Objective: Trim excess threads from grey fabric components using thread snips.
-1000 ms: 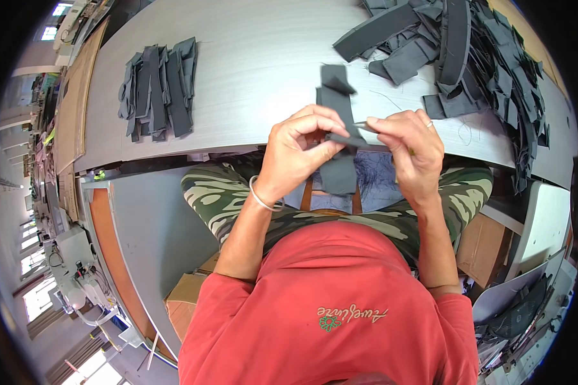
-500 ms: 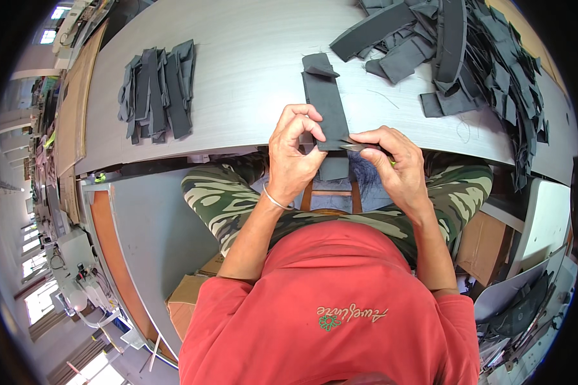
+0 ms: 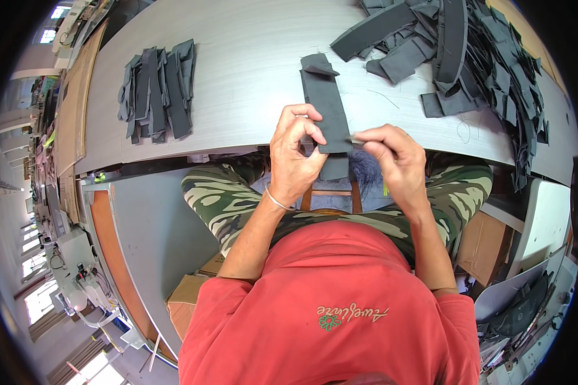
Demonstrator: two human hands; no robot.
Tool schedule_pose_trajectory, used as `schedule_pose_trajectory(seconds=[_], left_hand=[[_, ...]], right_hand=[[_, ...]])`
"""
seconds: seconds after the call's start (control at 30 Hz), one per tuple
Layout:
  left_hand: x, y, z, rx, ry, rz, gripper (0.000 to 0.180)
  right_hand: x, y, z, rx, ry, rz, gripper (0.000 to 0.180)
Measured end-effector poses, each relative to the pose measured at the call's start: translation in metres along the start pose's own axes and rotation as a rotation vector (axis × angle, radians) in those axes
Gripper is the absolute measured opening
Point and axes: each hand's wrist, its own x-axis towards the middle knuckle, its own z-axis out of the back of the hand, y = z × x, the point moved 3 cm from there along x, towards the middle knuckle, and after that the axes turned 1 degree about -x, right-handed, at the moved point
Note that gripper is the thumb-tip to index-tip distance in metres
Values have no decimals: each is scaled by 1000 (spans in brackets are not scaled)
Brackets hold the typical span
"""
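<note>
A dark grey fabric strip [image 3: 327, 106] lies over the table's near edge, its far end folded back and its near end hanging down. My left hand [image 3: 295, 151] pinches the strip's left side between thumb and fingers, right at the edge. At the strip's right side, my right hand [image 3: 395, 157] is closed around small thread snips [image 3: 355, 138]. Only their metal tip shows clearly, close to the cloth; the fingers cover most of the tool.
A small stack of grey strips [image 3: 157, 93] lies at the left of the pale table [image 3: 237, 77]. A large heap of similar strips [image 3: 488, 77] covers the far right and hangs over the edge. Loose threads lie near it. A grey cabinet panel [image 3: 154, 224] stands below left.
My right hand has drawn slightly right, and the snips' blades have come off the strip's lower end and turned. My left hand and the strip have barely moved.
</note>
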Motion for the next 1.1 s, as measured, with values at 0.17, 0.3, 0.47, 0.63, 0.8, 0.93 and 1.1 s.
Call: schedule_pose_trajectory(seconds=[0.17,0.3,0.47,0.63,0.8,0.93,1.1], left_hand=[[-1,-3,-1,68,17,-49,24],[-1,-11,-8,132,58,-128,23],[-3,-8,-2,386,-205,-138,43],[-2,-3,7,313,-272,139,36],[-2,10,4,-113,-25,432,19],[3,-8,1,-963,57,703,28],[-4,-2,-15,-804,4,574,27]], right_hand=[[6,-11,4,368,28,-193,29],[13,-17,-12,237,255,-325,33],[7,-15,-16,438,198,-251,19],[-1,4,-18,270,246,-64,22],[-3,-1,-23,331,151,-63,25],[-3,-7,-19,169,128,-38,29],[-2,3,-14,108,184,-3,31]])
